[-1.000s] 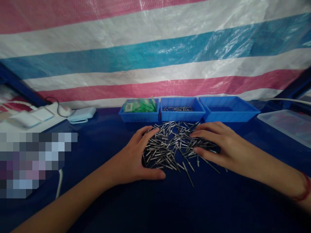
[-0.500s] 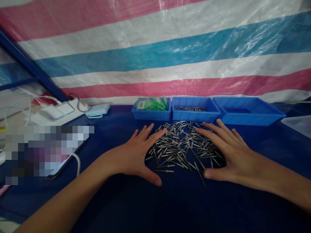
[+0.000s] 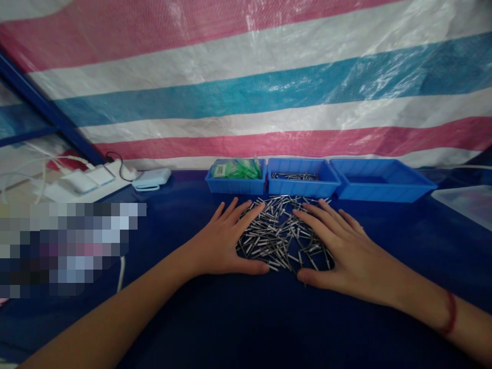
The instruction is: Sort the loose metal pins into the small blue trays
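A loose pile of silver pop rivets (image 3: pixel 274 230) lies on the dark blue tabletop (image 3: pixel 246 318). My left hand (image 3: pixel 221 243) is at the pile's left edge, fingers spread and thumb beside the nearest rivets. On the opposite side my right hand (image 3: pixel 342 251) is spread too, its fingers over the right edge of the pile and its thumb at the near edge. Neither hand grips anything. Behind the pile, a blue bin (image 3: pixel 303 188) holds more rivets (image 3: pixel 294 177).
Left of that bin, another blue bin (image 3: pixel 235 186) holds green packets (image 3: pixel 244 168). A third blue bin (image 3: pixel 384 193) stands at the right, near a clear plastic container (image 3: pixel 467 202). A power strip (image 3: pixel 111 174), a light blue case (image 3: pixel 151 179) and a pixelated area lie left. Striped sheeting (image 3: pixel 246 97) hangs behind.
Both hands have come closer together, my right hand moving left and my left thumb inward. The rivet pile between them is narrower. The view has shifted slightly.
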`<state>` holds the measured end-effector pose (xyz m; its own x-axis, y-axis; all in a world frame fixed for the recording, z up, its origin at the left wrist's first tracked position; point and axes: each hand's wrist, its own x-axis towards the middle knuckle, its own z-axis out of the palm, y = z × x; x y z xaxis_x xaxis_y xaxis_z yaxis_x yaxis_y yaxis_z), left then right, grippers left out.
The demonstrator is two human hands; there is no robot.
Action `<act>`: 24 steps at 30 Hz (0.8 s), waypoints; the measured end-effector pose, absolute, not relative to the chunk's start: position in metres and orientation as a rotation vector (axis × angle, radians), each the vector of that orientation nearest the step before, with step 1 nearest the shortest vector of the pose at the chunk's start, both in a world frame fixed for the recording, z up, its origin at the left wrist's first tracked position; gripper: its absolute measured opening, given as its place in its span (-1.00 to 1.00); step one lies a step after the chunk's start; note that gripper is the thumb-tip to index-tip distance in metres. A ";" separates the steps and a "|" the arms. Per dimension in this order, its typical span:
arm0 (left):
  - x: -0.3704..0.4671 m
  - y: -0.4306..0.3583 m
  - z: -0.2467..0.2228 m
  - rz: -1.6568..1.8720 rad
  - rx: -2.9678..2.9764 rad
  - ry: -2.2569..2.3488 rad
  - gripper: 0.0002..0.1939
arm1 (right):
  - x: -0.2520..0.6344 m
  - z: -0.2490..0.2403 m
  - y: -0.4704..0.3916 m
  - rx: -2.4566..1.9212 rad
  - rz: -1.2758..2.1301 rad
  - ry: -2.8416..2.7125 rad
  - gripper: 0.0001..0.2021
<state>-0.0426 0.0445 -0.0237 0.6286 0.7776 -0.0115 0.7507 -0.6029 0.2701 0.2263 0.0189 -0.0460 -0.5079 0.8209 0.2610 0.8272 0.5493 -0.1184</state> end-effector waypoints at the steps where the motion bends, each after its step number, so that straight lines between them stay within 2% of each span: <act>1: -0.039 0.045 -0.024 0.171 2.614 1.231 0.08 | 0.224 -0.045 0.019 -1.365 -0.021 -2.496 -0.12; 11: -0.017 0.036 -0.022 0.456 2.553 1.056 -0.30 | 0.213 -0.040 0.025 -1.197 0.157 -2.353 -0.57; 18: 0.006 0.038 -0.029 0.546 2.571 1.240 -0.36 | 0.216 -0.036 0.029 -1.173 0.186 -2.201 -0.82; 24: 0.012 0.035 -0.029 0.666 2.654 1.344 -0.39 | 0.216 -0.033 0.029 -1.161 0.095 -2.173 -0.86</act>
